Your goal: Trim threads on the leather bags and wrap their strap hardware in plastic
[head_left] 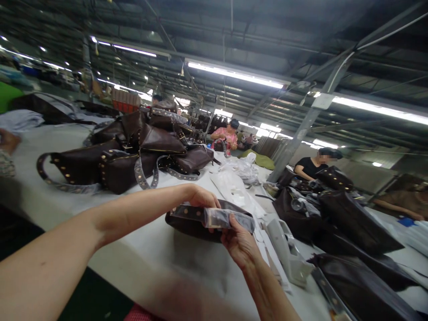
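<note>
A dark brown leather bag [187, 226] with gold studs lies on the white table in front of me. Across its top runs a strap wrapped in clear plastic [219, 219]. My left hand [203, 199] reaches over from the far side, its fingers curled behind the strap and partly hidden by it. From the near right, my right hand [240, 238] grips the same strap, thumb flat on the plastic and the other fingers underneath.
Studded brown bags [133, 151] are heaped at the left. A white tape dispenser [289, 254] stands to the right, near more brown bags [357, 218]. White sheets and plastic [240, 174] lie beyond my hands. Co-workers sit farther back; another person's hand [8, 141] shows at the left edge.
</note>
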A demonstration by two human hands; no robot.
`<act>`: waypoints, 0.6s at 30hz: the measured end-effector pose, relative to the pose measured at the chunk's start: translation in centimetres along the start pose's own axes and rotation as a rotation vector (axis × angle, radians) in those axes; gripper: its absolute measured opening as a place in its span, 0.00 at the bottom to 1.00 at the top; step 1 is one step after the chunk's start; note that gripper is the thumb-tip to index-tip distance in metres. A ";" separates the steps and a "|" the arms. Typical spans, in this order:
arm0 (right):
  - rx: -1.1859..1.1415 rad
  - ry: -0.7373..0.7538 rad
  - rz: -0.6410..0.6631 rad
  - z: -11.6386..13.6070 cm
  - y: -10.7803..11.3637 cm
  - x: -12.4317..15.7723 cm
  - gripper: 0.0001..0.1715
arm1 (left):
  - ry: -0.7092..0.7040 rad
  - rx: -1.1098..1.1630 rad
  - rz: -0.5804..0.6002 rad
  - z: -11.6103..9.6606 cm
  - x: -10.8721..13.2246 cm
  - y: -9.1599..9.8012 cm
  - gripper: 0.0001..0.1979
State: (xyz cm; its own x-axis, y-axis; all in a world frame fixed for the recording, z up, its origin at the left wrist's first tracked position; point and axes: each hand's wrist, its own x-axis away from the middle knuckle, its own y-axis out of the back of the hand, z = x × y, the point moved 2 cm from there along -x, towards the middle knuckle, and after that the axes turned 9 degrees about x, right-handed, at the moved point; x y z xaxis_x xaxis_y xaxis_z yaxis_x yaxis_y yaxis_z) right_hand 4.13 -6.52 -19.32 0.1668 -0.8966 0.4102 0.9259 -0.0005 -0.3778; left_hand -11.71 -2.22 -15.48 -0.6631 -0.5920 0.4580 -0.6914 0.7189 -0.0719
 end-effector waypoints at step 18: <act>0.113 0.047 -0.067 -0.1 0.3 -0.4 0.15 | -0.056 -0.387 -0.521 -1.9 1.1 -3.6 0.15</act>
State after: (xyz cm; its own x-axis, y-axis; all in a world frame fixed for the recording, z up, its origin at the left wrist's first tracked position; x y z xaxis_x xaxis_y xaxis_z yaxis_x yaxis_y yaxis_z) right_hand 4.32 -6.20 -19.64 0.0893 -0.9160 0.3910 0.9671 -0.0141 -0.2540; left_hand -9.40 -4.76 -13.04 -0.2899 -0.9092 0.2988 -0.7803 0.4053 0.4763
